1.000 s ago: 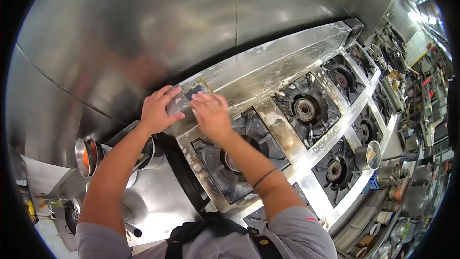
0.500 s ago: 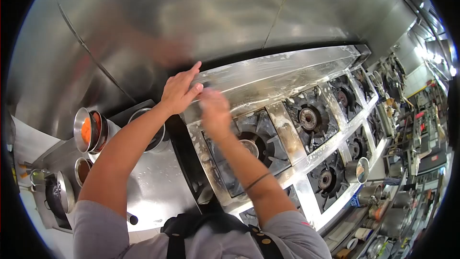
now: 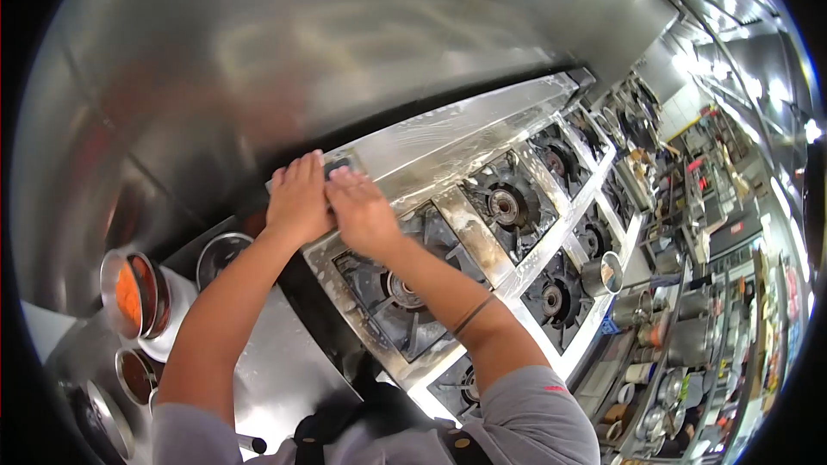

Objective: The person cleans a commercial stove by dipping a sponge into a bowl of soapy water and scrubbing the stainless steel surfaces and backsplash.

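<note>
Side by side, both hands rest at the near left end of the steel ledge (image 3: 439, 142) behind the burners. My left hand (image 3: 299, 198) lies flat on it with its fingers together and stretched out. Touching or almost touching it, my right hand (image 3: 360, 211) has its fingers bent down over a dark, flat pad-like piece (image 3: 344, 161), which shows just beyond the fingertips. The steel around the hands has whitish smears. Below my right hand is the nearest burner (image 3: 403, 288) of the stove.
More burners (image 3: 504, 206) run away to the right, with a small pot (image 3: 601, 274) at the stove's edge. On the left, a steel counter (image 3: 284, 362) holds a bowl of orange food (image 3: 127, 297) and a dark pan (image 3: 220, 257). Shelves with pots stand at the far right.
My left hand has come down from its raised, spread pose and lies beside my right hand. My right hand has shifted slightly left. The whole view has turned and moved.
</note>
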Available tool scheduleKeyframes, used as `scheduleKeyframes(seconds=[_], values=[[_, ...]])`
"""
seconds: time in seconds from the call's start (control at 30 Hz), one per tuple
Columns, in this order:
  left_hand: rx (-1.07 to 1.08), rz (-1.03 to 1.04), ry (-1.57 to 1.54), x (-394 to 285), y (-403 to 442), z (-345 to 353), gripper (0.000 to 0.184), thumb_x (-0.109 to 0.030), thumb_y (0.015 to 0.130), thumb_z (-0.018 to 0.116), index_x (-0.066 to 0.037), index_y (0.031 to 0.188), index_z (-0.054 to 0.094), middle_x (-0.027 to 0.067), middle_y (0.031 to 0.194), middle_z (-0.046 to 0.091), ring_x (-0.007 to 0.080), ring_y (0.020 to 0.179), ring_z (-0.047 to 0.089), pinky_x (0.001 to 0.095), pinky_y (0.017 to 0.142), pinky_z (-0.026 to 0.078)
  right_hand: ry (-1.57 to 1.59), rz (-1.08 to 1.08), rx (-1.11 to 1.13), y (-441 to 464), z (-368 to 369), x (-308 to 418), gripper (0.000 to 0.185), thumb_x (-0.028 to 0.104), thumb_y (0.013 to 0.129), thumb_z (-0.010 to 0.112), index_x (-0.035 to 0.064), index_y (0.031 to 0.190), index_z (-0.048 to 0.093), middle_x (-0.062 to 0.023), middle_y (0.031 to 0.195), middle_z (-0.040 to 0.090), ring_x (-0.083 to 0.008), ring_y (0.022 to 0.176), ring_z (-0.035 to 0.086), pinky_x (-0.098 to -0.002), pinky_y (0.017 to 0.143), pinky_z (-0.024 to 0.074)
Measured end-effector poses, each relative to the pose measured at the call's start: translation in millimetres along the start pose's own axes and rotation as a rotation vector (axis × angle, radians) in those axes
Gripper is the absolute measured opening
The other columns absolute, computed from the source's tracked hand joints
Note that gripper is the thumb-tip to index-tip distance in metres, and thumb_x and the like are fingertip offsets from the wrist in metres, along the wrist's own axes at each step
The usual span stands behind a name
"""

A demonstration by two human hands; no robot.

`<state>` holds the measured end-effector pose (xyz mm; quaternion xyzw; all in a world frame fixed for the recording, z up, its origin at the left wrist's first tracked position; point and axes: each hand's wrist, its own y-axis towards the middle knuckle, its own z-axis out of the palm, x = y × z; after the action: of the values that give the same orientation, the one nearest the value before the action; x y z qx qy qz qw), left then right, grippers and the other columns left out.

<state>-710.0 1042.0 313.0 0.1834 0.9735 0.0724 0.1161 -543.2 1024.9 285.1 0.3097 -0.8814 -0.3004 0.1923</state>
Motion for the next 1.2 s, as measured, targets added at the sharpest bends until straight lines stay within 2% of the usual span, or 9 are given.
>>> scheduleKeyframes(seconds=[0.13,0.37,0.47,0.57,0.67,0.8,0.83,0.97,1.2], values=[[0.024,-0.013,0.042,-7.2,-3.6,-11.9,0.109,-0.048,0.075,0.084,-0.001,0.157,0.03,0.0171,0.153,0.042,0.0328,0.141,0.04,0.0499,0.118,0.027,-0.169,0.0,-0.142,-20.9,-2.3,-113.1,0.034,0.013,0.091,0.055,0.0004,0.12,0.066,-0.0206,0.127,0.067,-0.0353,0.125,0.062,-0.0487,0.108,0.0462],[0.029,0.005,0.124,-18.5,3.9,-12.1,0.114,-0.052,0.065,0.088,-0.013,0.159,0.035,0.0151,0.149,0.045,0.0346,0.136,0.045,0.0508,0.113,0.032,-0.639,0.581,-0.066,-58.4,-99.3,-407.5,0.05,0.031,0.102,0.044,0.0013,0.14,0.057,-0.0187,0.147,0.056,-0.0372,0.136,0.052,-0.0543,0.118,0.0325],[0.034,0.017,0.157,-20.1,4.7,-11.7,0.115,-0.053,0.065,0.088,-0.013,0.159,0.034,0.0148,0.148,0.045,0.0347,0.136,0.045,0.0515,0.113,0.032,-0.607,0.55,-0.215,-65.2,-71.5,-406.8,0.048,0.029,0.101,0.048,0.0004,0.138,0.057,-0.0186,0.143,0.059,-0.0362,0.136,0.052,-0.0522,0.117,0.0334],[0.046,0.024,0.164,-25.0,4.5,-13.1,0.113,-0.053,0.066,0.087,-0.015,0.159,0.035,0.0146,0.147,0.046,0.0356,0.135,0.046,0.0526,0.112,0.034,-0.137,0.306,-0.45,-54.9,-29.7,-232.5,0.035,0.02,0.097,0.052,0.0038,0.124,0.067,-0.0157,0.128,0.065,-0.0339,0.127,0.057,-0.0529,0.111,0.0358],[0.058,0.036,0.17,-24.4,8.9,-13.2,0.112,-0.052,0.065,0.087,-0.015,0.158,0.037,0.0147,0.148,0.046,0.0365,0.134,0.047,0.0533,0.112,0.035,0.13,0.034,-0.196,-59.2,-17.4,-121.0,0.035,0.022,0.093,0.059,0.0111,0.125,0.069,-0.0105,0.133,0.066,-0.0274,0.134,0.055,-0.0496,0.119,0.0326],[0.022,0.063,0.18,-22.2,5.8,-11.1,0.11,-0.051,0.065,0.088,-0.017,0.157,0.038,0.0123,0.146,0.047,0.0344,0.133,0.047,0.0516,0.11,0.036,-0.002,-0.059,0.078,-44.3,-64.2,-217.2,0.03,0.027,0.094,0.06,0.0107,0.117,0.07,-0.0089,0.126,0.069,-0.0246,0.125,0.06,-0.0497,0.114,0.039],[0.025,0.057,0.171,-21.5,5.6,-11.3,0.108,-0.051,0.066,0.087,-0.018,0.157,0.039,0.0125,0.147,0.046,0.0343,0.134,0.047,0.0514,0.111,0.036,-0.078,0.084,0.148,-51.0,-92.3,-236.8,0.039,0.03,0.102,0.051,0.0138,0.136,0.063,-0.0085,0.141,0.062,-0.024,0.135,0.054,-0.0468,0.125,0.0234],[0.007,0.035,0.146,-17.7,3.4,-10.2,0.105,-0.05,0.069,0.087,-0.02,0.156,0.039,0.013,0.148,0.046,0.0342,0.135,0.046,0.0504,0.114,0.033,-0.005,0.149,0.09,-58.2,-142.9,-341.4,0.035,0.005,0.088,0.068,0.0069,0.123,0.072,-0.0143,0.131,0.069,-0.0328,0.126,0.063,-0.0469,0.112,0.0468],[0.042,0.001,0.081,-20.3,4.3,-14.5,0.104,-0.05,0.069,0.087,-0.023,0.156,0.039,0.0128,0.15,0.044,0.0337,0.138,0.044,0.0498,0.116,0.031,0.214,-0.189,0.051,-25.0,-65.6,-209.5,0.016,0.003,0.076,0.07,0.0113,0.089,0.076,-0.0073,0.112,0.077,-0.0243,0.111,0.072,-0.0409,0.097,0.0547]])
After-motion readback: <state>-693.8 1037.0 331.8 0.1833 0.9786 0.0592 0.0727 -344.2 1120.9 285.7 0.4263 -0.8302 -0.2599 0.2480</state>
